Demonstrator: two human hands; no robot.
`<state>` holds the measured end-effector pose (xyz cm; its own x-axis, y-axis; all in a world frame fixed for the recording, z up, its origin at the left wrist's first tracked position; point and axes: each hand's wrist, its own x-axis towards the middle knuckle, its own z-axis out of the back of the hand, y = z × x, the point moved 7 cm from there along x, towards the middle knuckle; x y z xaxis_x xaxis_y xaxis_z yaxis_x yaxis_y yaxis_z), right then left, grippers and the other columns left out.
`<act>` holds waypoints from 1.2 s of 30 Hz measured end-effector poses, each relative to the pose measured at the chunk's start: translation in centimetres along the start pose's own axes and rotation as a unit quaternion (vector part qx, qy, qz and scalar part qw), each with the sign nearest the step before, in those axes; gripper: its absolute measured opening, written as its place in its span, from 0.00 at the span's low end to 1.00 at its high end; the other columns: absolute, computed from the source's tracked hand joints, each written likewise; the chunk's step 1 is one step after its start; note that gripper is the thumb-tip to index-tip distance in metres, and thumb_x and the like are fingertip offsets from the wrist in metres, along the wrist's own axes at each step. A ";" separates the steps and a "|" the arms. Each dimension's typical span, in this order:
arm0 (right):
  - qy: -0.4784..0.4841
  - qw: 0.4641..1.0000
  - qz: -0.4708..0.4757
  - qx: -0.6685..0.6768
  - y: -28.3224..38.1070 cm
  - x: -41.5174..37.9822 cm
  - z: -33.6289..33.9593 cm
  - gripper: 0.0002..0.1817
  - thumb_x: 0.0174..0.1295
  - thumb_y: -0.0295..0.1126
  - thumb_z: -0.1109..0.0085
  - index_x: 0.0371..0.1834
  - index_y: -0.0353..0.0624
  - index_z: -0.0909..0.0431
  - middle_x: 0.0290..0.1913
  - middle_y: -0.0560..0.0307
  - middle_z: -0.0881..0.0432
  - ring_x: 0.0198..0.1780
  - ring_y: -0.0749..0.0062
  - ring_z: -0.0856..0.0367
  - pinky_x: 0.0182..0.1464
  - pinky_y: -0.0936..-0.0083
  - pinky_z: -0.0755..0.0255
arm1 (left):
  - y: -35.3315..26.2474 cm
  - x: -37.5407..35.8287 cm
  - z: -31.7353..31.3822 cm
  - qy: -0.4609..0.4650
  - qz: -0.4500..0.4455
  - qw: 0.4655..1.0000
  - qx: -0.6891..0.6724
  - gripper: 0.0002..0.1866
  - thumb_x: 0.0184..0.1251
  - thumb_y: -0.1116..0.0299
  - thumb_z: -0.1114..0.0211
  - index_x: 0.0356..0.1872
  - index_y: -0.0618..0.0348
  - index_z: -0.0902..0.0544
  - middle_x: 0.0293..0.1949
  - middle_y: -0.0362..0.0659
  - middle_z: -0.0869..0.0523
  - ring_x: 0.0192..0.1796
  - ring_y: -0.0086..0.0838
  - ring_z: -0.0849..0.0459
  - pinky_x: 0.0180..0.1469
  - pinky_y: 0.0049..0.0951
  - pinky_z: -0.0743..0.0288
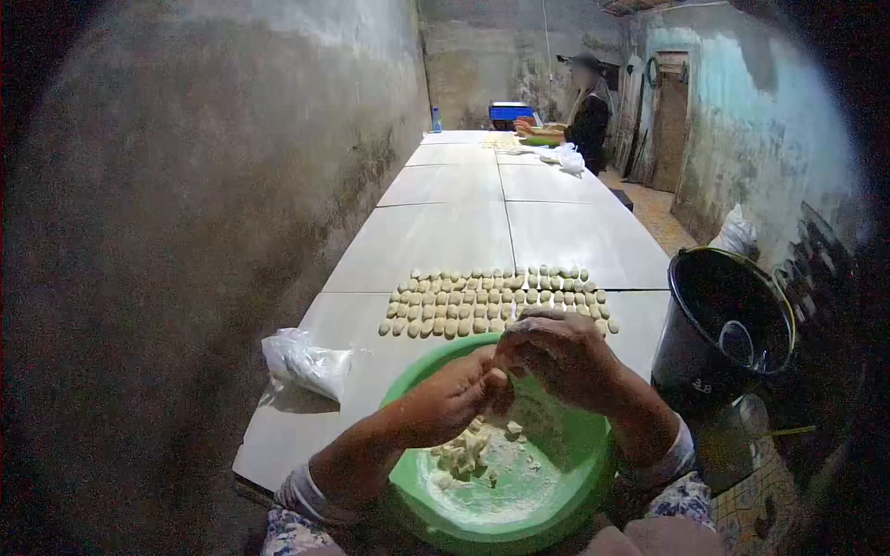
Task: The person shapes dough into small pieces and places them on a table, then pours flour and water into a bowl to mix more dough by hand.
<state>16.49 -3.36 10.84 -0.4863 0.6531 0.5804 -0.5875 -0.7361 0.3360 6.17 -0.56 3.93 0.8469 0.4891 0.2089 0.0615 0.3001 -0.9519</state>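
Left hand (450, 398) and right hand (565, 357) meet with curled fingers over the green basin (501, 530); I cannot tell what they grasp. At 12 o'clock, many shaped pieces (451, 327) lie in rows; at 7 o'clock, in the basin, crumbly dough (464, 454) is unshaped.

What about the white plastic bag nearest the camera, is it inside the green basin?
No, the bag lies on the white table, beside the green basin and on its left.
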 end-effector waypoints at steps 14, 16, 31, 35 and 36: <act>-0.032 0.992 0.003 0.118 -0.8 0.2 -0.5 0.09 0.55 0.22 0.38 0.40 0.37 0.21 0.36 0.54 0.18 0.37 0.71 0.18 0.39 0.75 0.25 | -1.3 -0.7 1.1 -0.078 0.069 0.994 0.024 0.24 0.75 0.50 0.60 0.40 0.63 0.26 0.24 0.38 0.26 0.27 0.22 0.29 0.32 0.25 0.32; -0.026 0.995 -0.001 0.099 -0.9 0.1 -0.7 0.09 0.55 0.22 0.39 0.40 0.36 0.22 0.36 0.54 0.19 0.37 0.73 0.18 0.39 0.75 0.25 | -0.9 -0.6 1.1 -0.077 0.081 0.994 0.019 0.25 0.75 0.49 0.61 0.39 0.63 0.26 0.25 0.39 0.26 0.28 0.24 0.28 0.34 0.26 0.31; -0.007 0.966 -0.196 0.170 -4.4 -0.7 -1.1 0.07 0.53 0.19 0.37 0.34 0.37 0.22 0.33 0.61 0.20 0.36 0.82 0.22 0.39 0.82 0.27 | -1.0 0.0 1.6 -0.073 0.026 0.989 0.129 0.16 0.73 0.61 0.52 0.47 0.64 0.25 0.35 0.43 0.18 0.39 0.27 0.21 0.45 0.29 0.28; -0.015 0.992 -0.079 0.093 -3.3 -0.6 -0.8 0.06 0.52 0.23 0.35 0.32 0.37 0.22 0.31 0.57 0.20 0.36 0.72 0.20 0.40 0.76 0.27 | -2.9 0.2 0.9 -0.105 -0.016 0.990 0.092 0.20 0.74 0.56 0.55 0.48 0.65 0.26 0.29 0.41 0.22 0.31 0.23 0.26 0.38 0.26 0.30; -0.008 0.993 -0.062 0.101 -2.7 -0.5 -0.6 0.08 0.52 0.25 0.35 0.33 0.36 0.22 0.33 0.54 0.20 0.36 0.67 0.20 0.40 0.73 0.27 | -3.0 0.1 1.0 -0.114 -0.010 0.987 0.111 0.21 0.74 0.55 0.55 0.48 0.65 0.26 0.28 0.40 0.23 0.30 0.22 0.28 0.36 0.25 0.30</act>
<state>17.95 -1.55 9.20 -0.4068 0.7387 0.5374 -0.4993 -0.6724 0.5463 5.55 -0.58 6.99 0.7036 0.6454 0.2973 -0.0613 0.4720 -0.8795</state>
